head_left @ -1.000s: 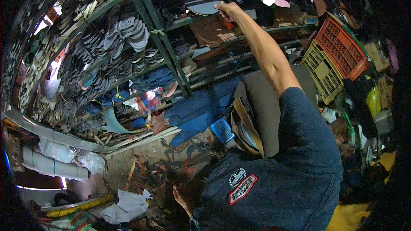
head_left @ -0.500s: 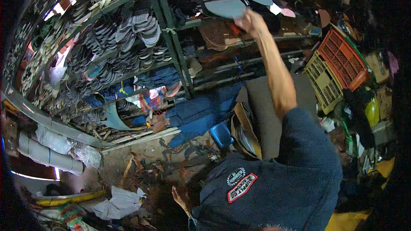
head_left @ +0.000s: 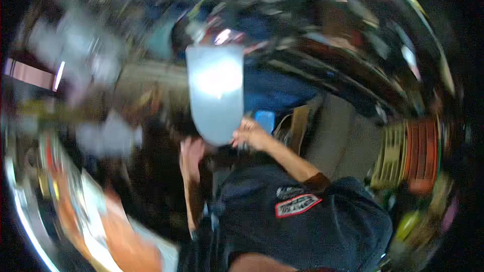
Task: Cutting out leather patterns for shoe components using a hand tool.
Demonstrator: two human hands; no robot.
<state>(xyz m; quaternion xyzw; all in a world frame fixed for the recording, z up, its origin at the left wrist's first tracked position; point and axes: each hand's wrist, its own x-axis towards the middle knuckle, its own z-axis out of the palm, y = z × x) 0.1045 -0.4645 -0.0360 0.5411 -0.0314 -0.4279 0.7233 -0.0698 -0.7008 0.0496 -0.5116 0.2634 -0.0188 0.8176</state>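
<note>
My right hand [head_left: 248, 135] grips a flat, pale grey panel [head_left: 217, 106] by its lower right edge, near its rounded end. The panel has a straight top edge and long sides, and a bright glare lies across its upper half. My left hand [head_left: 192, 155] is raised beside the panel's lower left curve. Motion smears its fingers, so I cannot tell whether it touches the panel.
Shelves of stacked pieces [head_left: 262, 0] blur across the back. A blue plastic object [head_left: 264, 121] and a cardboard box [head_left: 298, 126] stand beyond my right forearm. Yellow [head_left: 390, 153] and red [head_left: 422, 151] crates stand at the right. Crumpled pale material [head_left: 108, 136] lies at the left.
My right hand has come back from the upper shelf with the grey panel, now in front of my chest. My left hand has risen towards it. The view has swung left.
</note>
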